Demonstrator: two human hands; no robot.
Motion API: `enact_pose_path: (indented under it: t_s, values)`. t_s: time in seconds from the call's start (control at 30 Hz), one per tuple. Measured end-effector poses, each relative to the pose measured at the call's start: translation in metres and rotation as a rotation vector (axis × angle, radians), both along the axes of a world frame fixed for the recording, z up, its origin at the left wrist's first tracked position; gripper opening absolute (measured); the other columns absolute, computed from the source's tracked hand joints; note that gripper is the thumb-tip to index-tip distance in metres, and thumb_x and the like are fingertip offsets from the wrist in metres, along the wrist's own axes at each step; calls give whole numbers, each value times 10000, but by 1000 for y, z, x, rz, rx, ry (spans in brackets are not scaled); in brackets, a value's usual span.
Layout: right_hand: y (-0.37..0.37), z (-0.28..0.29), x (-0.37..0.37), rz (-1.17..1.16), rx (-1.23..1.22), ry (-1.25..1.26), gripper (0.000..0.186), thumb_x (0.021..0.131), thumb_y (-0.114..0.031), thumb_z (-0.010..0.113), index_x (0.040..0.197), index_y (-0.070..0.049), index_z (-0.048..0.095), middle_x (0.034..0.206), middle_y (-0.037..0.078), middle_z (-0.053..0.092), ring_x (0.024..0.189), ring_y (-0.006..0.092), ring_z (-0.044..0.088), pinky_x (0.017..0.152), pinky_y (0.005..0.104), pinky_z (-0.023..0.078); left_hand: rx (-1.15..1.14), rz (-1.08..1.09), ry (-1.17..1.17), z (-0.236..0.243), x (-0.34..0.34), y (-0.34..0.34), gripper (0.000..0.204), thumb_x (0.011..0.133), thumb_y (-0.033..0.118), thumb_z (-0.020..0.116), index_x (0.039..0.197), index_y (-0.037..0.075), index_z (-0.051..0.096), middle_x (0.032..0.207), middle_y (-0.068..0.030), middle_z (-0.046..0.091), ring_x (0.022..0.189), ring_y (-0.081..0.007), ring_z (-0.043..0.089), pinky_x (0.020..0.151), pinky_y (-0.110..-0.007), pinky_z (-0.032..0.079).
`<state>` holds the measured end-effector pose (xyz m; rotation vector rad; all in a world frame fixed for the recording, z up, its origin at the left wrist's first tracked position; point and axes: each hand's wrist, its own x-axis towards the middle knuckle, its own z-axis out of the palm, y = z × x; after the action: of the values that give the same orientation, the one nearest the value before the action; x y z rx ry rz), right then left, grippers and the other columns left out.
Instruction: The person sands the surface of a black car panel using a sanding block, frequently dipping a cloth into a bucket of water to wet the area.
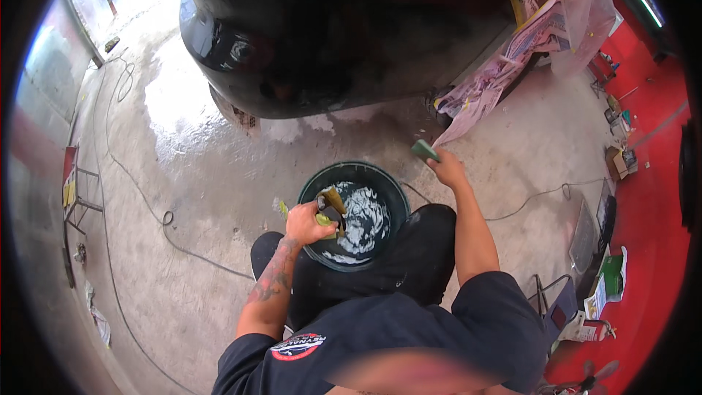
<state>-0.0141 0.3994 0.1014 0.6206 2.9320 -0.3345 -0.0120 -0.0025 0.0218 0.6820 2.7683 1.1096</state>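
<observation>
Between my knees stands a dark green bucket (404,208) with foamy water (365,216) in it. My left hand (304,224) is closed at its left rim, gripping a yellow-green piece (326,221) that looks like a sponge or folded cloth. Touching or just beyond those fingers is a brownish-yellow strip (333,199); its kind I cannot make out. Out to the right of the bucket, my right hand (448,170) is closed on a small green block (423,150), held above the floor. The dark, glossy body of a car (351,51) fills the space ahead of both hands.
Printed paper and plastic sheeting (504,77) hang on the car's right side. A cable (186,250) snakes over the concrete floor at left, near a metal stand (82,194). Wet floor (172,117) shines beside the car. Boxes (621,163) and other items line the right.
</observation>
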Motion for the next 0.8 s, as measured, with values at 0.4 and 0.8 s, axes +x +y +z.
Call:
enact_pose_path:
  t_s: [0.4, 0.8]
  values:
    - [37, 195, -123, -28, -94, 1487, 528, 918, -166, 645, 1414, -11, 551, 1248, 233, 578, 1161, 384, 578, 1019, 427, 449, -24, -20, 17, -15, -2, 1, 519, 642, 527, 791, 843, 52, 734, 828, -184, 721, 844, -392, 699, 787, -489, 551]
    - [-318, 290, -110, 518, -300, 1474, 429, 881, -54, 609, 1307, -9, 613, 1116, 220, 599, 1066, 407, 574, 966, 482, 474, -84, -60, 39, -18, -4, 1, 527, 647, 555, 779, 751, 49, 674, 788, -185, 701, 807, -398, 691, 759, -490, 546]
